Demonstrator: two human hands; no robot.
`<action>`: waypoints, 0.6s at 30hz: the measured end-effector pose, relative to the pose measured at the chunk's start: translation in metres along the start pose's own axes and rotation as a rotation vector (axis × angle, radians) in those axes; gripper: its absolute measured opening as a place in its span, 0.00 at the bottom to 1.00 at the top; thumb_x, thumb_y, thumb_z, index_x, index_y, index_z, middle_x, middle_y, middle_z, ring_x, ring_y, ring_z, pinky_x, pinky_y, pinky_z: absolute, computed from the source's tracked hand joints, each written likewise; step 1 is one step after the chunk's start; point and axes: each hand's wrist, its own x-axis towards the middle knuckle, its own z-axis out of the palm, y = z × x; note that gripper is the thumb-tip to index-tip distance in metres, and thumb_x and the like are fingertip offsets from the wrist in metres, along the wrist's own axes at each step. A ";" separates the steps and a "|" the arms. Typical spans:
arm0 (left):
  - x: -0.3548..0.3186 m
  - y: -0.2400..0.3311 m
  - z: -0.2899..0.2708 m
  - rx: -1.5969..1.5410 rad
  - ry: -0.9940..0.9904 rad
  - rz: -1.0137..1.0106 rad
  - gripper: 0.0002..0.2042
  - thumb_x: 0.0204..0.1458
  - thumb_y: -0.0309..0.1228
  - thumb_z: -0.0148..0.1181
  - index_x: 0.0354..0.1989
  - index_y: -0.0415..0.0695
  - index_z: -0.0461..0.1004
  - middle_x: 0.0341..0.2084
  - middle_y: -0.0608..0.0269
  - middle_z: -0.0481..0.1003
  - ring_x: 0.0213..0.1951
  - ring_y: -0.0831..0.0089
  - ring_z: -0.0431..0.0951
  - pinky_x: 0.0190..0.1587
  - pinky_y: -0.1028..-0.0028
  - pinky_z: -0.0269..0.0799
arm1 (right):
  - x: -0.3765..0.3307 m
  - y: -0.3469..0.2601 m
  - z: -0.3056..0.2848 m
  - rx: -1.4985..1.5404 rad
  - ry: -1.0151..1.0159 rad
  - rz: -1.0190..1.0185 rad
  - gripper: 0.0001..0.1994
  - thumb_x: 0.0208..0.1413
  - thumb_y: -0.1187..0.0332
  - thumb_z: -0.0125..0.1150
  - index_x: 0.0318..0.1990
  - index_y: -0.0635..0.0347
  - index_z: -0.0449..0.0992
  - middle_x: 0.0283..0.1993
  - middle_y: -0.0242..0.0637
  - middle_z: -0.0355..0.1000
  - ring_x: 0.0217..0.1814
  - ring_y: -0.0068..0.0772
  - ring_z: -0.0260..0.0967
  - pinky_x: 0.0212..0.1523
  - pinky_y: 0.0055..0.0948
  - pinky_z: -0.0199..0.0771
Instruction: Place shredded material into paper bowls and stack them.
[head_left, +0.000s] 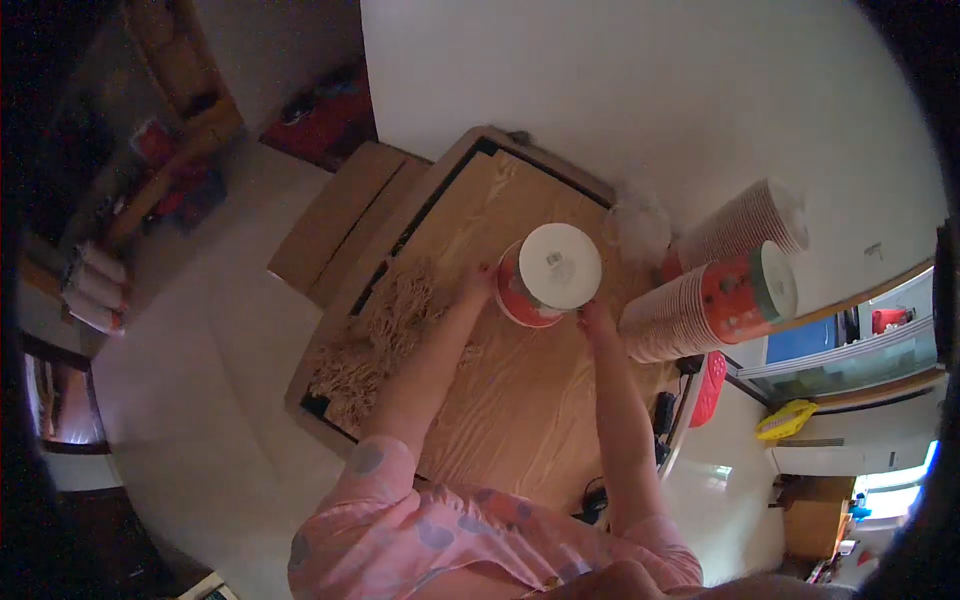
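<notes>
A red paper cup point(545, 280) with a white lid is gripped at bench point(520, 400) centre between the left hand point(478, 280) and right hand point(594, 316), lid already seated, stacked cups point(690, 305) lying at three o'clock, uncapped.

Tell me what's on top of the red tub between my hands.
A white round lid covers the red tub, held by left hand and right hand. Its contents are hidden.

Red-and-orange paper cup point(530, 295) with white lid point(560, 265), pale wood-grain table point(520, 400), tan shredded straw point(375, 340), pink sleeve point(400, 520) with grey dots, red-and-white cup stacks point(710, 300)
</notes>
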 end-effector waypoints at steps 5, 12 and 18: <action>-0.030 0.097 0.013 0.670 0.076 0.015 0.13 0.42 0.38 0.52 0.29 0.40 0.73 0.26 0.49 0.73 0.31 0.58 0.74 0.34 0.64 0.68 | -0.008 -0.012 -0.009 -0.185 0.027 -0.038 0.06 0.49 0.66 0.44 0.25 0.52 0.66 0.16 0.27 0.59 0.14 0.21 0.54 0.12 0.22 0.51; -0.022 0.117 0.029 0.481 0.068 0.059 0.13 0.43 0.37 0.54 0.31 0.40 0.72 0.28 0.51 0.73 0.32 0.60 0.74 0.34 0.65 0.68 | -0.019 -0.036 -0.020 0.097 0.094 -0.071 0.08 0.52 0.64 0.43 0.25 0.52 0.67 0.16 0.23 0.57 0.13 0.20 0.52 0.11 0.22 0.50; -0.074 0.181 0.014 0.152 -0.141 0.041 0.10 0.46 0.33 0.55 0.31 0.38 0.71 0.26 0.57 0.73 0.30 0.71 0.73 0.32 0.73 0.68 | -0.162 -0.131 0.016 0.528 -0.052 -0.265 0.11 0.54 0.63 0.42 0.37 0.57 0.70 0.30 0.28 0.68 0.29 0.19 0.64 0.30 0.19 0.65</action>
